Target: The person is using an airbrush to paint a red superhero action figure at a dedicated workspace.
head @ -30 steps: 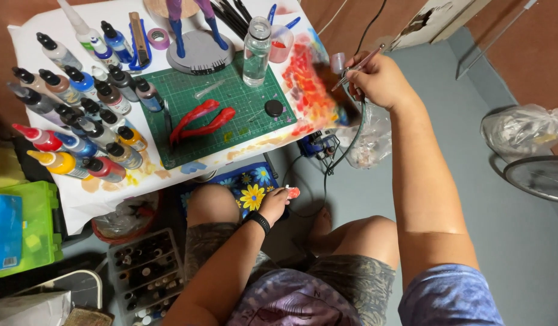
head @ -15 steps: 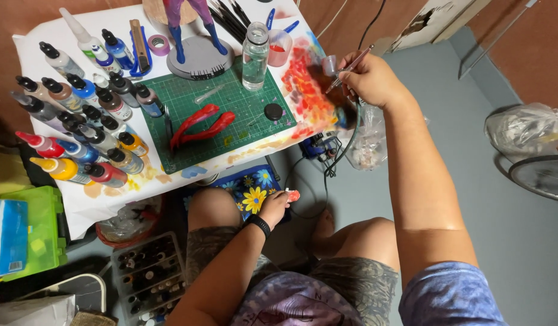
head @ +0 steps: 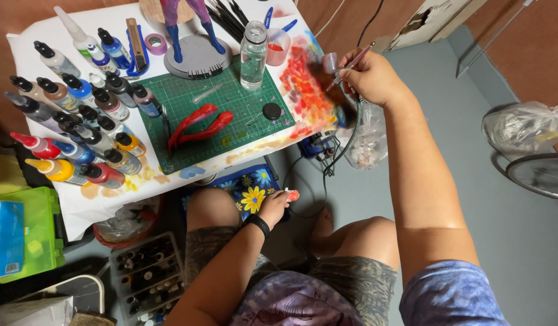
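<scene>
Right hand (head: 370, 77) at table (head: 80, 205) right edge, grip closed around airbrush (head: 349, 64); slim metal barrel, small cup at front, hose trailing down. Feels light, rigid, smooth, likely slippery; I judge pen-style hold near cup best. Left hand (head: 273, 207) low by knee, grip pinched on small red-and-white piece (head: 291, 195). Tiny, probably fragile; fingertip edges only.

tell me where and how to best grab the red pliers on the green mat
Probably take the red pliers by the two red handles, squeezed together near their middle, coming straight down from above. They lie flat on the green cutting mat, handles spread, with bare mat around them; the dark metal tip near the mat's lower left edge is thin and gives less to hold.
</scene>
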